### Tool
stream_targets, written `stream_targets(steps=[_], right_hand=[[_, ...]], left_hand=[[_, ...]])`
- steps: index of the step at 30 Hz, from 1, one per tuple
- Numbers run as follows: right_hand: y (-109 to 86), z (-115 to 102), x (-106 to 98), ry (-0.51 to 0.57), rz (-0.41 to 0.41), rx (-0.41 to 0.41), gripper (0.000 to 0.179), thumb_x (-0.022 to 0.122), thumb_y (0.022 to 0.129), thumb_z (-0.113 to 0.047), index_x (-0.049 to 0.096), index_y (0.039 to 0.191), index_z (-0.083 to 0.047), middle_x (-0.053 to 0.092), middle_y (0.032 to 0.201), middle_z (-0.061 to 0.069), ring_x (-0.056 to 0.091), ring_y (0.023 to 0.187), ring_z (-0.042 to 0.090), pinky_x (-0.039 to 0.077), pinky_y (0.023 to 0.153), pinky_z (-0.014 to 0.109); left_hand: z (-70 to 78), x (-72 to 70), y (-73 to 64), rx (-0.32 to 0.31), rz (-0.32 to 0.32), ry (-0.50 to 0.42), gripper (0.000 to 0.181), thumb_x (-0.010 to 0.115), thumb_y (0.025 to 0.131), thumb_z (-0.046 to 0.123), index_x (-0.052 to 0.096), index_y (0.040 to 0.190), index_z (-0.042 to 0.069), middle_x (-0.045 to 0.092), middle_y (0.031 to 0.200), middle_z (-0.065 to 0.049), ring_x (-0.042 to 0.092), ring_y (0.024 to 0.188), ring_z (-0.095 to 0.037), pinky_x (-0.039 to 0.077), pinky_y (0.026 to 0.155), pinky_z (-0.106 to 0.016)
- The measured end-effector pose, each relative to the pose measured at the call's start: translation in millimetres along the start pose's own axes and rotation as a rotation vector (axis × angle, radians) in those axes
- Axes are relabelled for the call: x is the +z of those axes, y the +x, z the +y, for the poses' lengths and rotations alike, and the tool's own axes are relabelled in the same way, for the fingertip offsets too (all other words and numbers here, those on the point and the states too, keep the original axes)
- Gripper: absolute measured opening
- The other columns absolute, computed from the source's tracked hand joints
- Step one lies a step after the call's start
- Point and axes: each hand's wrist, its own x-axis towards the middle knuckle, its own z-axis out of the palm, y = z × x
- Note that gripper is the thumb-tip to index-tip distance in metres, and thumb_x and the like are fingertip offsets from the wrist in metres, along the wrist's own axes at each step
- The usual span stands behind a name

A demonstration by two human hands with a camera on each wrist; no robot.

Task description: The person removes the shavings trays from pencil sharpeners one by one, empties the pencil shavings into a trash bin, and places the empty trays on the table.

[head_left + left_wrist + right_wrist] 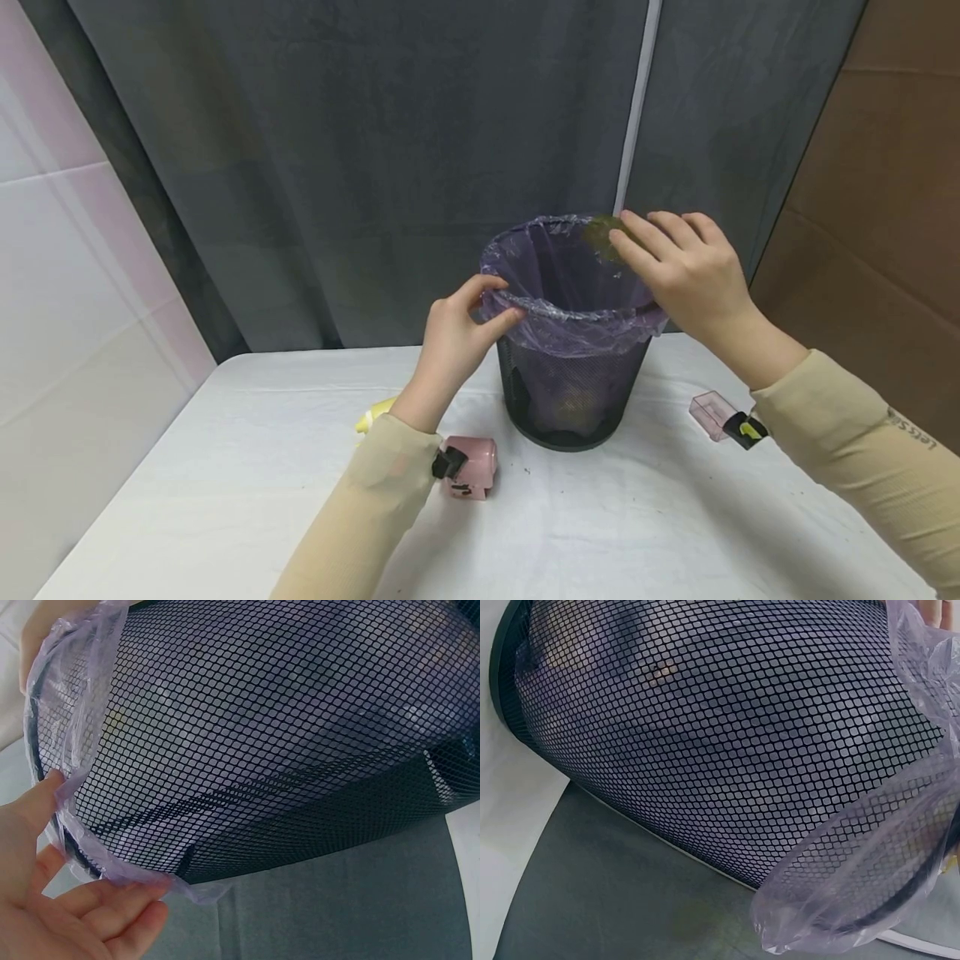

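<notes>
A black mesh wastebasket [572,400] stands upright on the table, lined with a translucent purple bin bag [600,329] folded over its rim. My left hand [459,327] grips the near-left rim through the bag, thumb and fingers on either side of it, as the left wrist view shows. Over the right side of the opening, my right hand [686,271] holds a thin olive-green piece [602,237] at its fingertips; the thumb is hidden. Some yellow of it shows past the bag [840,877] at the right wrist view's edge. Pale and orange bits [660,673] show through the mesh.
A pink cup-like container [476,467] lies beside the left wrist, with a yellow object [377,410] partly behind that forearm. A clear pinkish box [711,414] is by the right sleeve. Grey curtain [375,167] hangs behind the white table [300,433]; brown cloth [885,208] is at right.
</notes>
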Motion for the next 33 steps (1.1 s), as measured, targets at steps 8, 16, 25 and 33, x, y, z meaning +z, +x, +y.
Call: stream_targets(steps=[8, 16, 25, 33], right_hand=[[-6.3, 3, -2, 0.021, -0.029, 0.037, 0.047, 0.075, 0.077, 0.004, 0.062, 0.122, -0.003, 0.061, 0.123, 0.016, 0.058, 0.099, 0.038, 0.046, 0.077, 0.053], [-9.9, 5, -2, 0.040, -0.030, 0.062, 0.051, 0.077, 0.075, 0.002, 0.061, 0.122, -0.003, 0.062, 0.122, 0.017, 0.058, 0.101, 0.039, 0.045, 0.078, 0.053], [-13.5, 5, -4, 0.038, -0.006, 0.130, 0.049, 0.079, 0.073, -0.003, 0.063, 0.119, -0.002, 0.064, 0.119, 0.017, 0.059, 0.098, 0.037, 0.045, 0.079, 0.052], [-17.2, 6, -5, 0.009, -0.016, 0.211, 0.054, 0.084, 0.068, -0.006, 0.064, 0.118, -0.001, 0.065, 0.116, 0.017, 0.060, 0.098, 0.036, 0.044, 0.079, 0.052]], left_hand=[[-0.4, 0.6, 0.9, 0.011, 0.001, -0.001, 0.034, 0.079, 0.080, 0.026, 0.067, 0.111, 0.016, 0.070, 0.105, -0.007, 0.063, 0.098, -0.024, 0.051, 0.082, -0.040], [-0.4, 0.9, 0.8, 0.012, 0.003, 0.001, 0.034, 0.079, 0.080, 0.026, 0.067, 0.111, 0.016, 0.070, 0.105, -0.007, 0.063, 0.098, -0.024, 0.051, 0.082, -0.041], [1.2, 0.9, -0.3, -0.004, -0.011, -0.005, 0.036, 0.079, 0.081, 0.026, 0.066, 0.112, 0.014, 0.069, 0.105, -0.008, 0.063, 0.098, -0.024, 0.051, 0.080, -0.041], [1.2, 1.2, 0.1, -0.001, -0.003, -0.005, 0.036, 0.079, 0.080, 0.026, 0.067, 0.112, 0.014, 0.070, 0.104, -0.008, 0.063, 0.098, -0.024, 0.051, 0.080, -0.042]])
